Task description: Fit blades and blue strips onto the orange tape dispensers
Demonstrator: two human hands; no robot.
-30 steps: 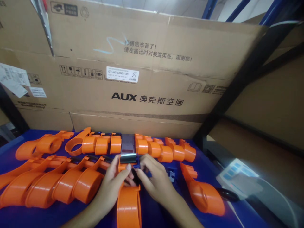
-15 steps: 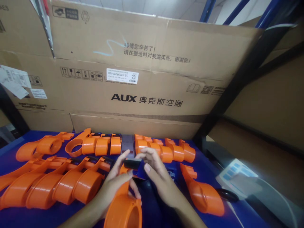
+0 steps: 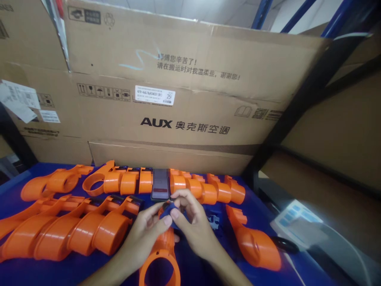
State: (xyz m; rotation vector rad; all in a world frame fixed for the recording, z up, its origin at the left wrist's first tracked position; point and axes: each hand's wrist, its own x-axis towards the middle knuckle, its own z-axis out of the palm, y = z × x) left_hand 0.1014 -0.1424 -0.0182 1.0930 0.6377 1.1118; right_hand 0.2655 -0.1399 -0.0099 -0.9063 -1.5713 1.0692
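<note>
Near the bottom centre, my left hand (image 3: 151,226) is closed round the handle end of an orange ring-shaped part (image 3: 160,256), whose round opening faces me. My right hand (image 3: 192,222) pinches a small dark blue piece (image 3: 169,209) at the top of that handle. Both thumbs press on the blue piece, side by side. A black piece shows partly behind it; fingers hide the rest. Just beyond my hands a phone (image 3: 160,184) stands among more orange parts.
Rows of orange parts (image 3: 111,234) lie left on the blue surface (image 3: 119,270); others (image 3: 208,192) sit behind my right hand. One orange part (image 3: 258,248) and a black oval object (image 3: 285,244) are at right. A large cardboard box (image 3: 184,107) stands behind, beside a dark post (image 3: 285,107).
The orange part has turned so its ring faces me more directly. Both hands have closed in on the blue piece, which now covers most of the black piece. More of the phone shows.
</note>
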